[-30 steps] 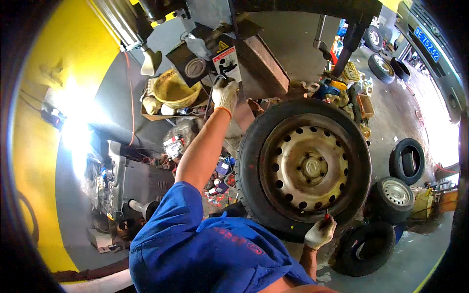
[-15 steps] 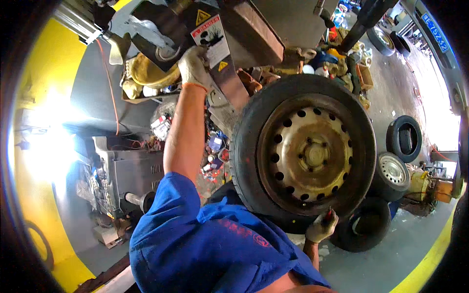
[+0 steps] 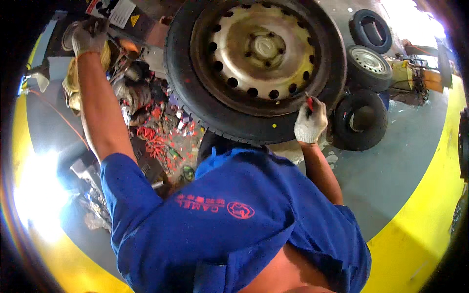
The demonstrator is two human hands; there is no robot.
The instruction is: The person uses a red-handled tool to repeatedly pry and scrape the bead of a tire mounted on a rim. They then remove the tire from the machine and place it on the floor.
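Note:
A wheel with a black tyre [image 3: 190, 105] on a worn steel rim [image 3: 239, 53] lies flat before me. Beside the rim's near right edge, my right hand [image 3: 311, 123] in a pale work glove is closed on a small red-handled tool [image 3: 309, 103]. Its tip reaches toward the rim's edge. My left arm stretches far left, and my gloved left hand [image 3: 89, 40] is at the dark machine top, next to a round recess [image 3: 70, 35]. The left fingers are dark and blurred, so what they touch or hold is unclear.
Loose tyres [image 3: 370, 30] and another wheel [image 3: 369, 62] lie to the right. Left of the tyre, the floor holds red debris and a coiled red cord [image 3: 151, 141]. A label-covered machine panel [image 3: 122, 13] stands at the upper left. A wooden box [image 3: 433, 81] is at far right.
The view has shifted, so the wheel appears higher. My left hand has gone from the labelled panel's edge to beside the round recess. My right hand still holds the red-handled tool near the rim.

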